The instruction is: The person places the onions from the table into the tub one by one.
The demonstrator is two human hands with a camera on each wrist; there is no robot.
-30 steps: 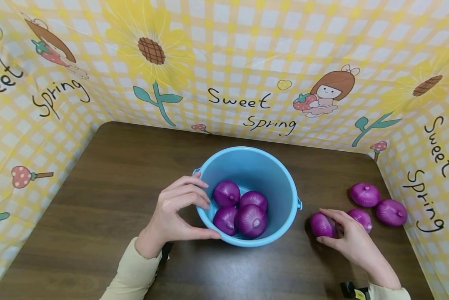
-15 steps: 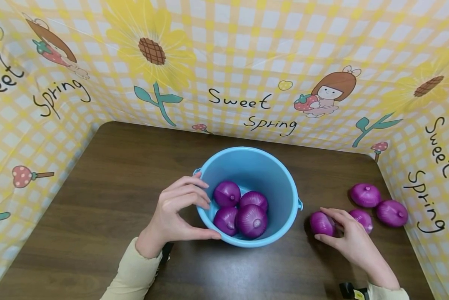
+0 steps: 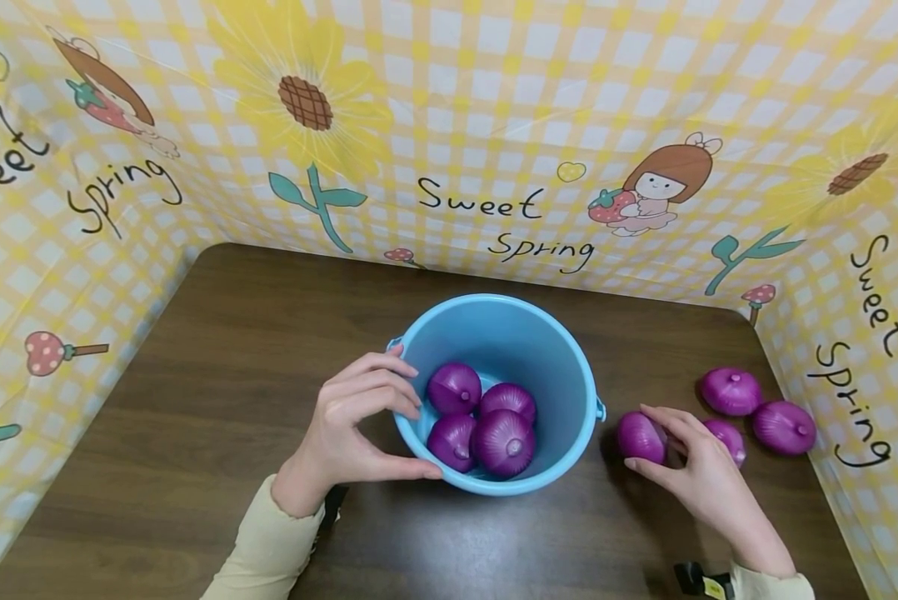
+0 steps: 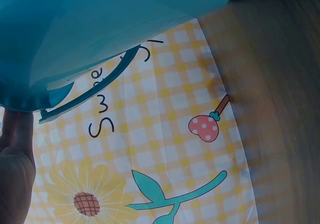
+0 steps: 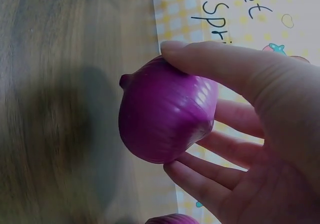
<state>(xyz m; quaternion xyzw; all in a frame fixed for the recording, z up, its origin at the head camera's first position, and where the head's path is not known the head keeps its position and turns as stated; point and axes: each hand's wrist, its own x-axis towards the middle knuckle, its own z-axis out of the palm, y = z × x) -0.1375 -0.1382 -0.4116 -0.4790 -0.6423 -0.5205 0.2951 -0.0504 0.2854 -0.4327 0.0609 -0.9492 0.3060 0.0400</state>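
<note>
A light blue bucket (image 3: 554, 333) stands mid-table with several purple onions (image 3: 504, 442) inside it. My left hand (image 3: 359, 417) holds the bucket's left rim, fingers over the edge and thumb along the near side; in the left wrist view the bucket's wall (image 4: 125, 24) and handle (image 4: 100, 89) fill the top. To the right of the bucket, my right hand (image 3: 689, 467) grips one onion (image 3: 641, 437) between thumb and fingers. The right wrist view shows that onion (image 5: 165, 114) from close up, with the thumb on top and fingers beneath.
Three more onions lie at the right of the brown table (image 3: 157, 400): one at the back (image 3: 730, 392), one near the right edge (image 3: 784, 427), one partly behind my right hand (image 3: 728, 440). A patterned yellow checked cloth (image 3: 479, 108) walls the back and sides.
My right hand, with the onion in it, has shifted slightly up and to the left in the head view. The left hand and the bucket have stayed where they were.
</note>
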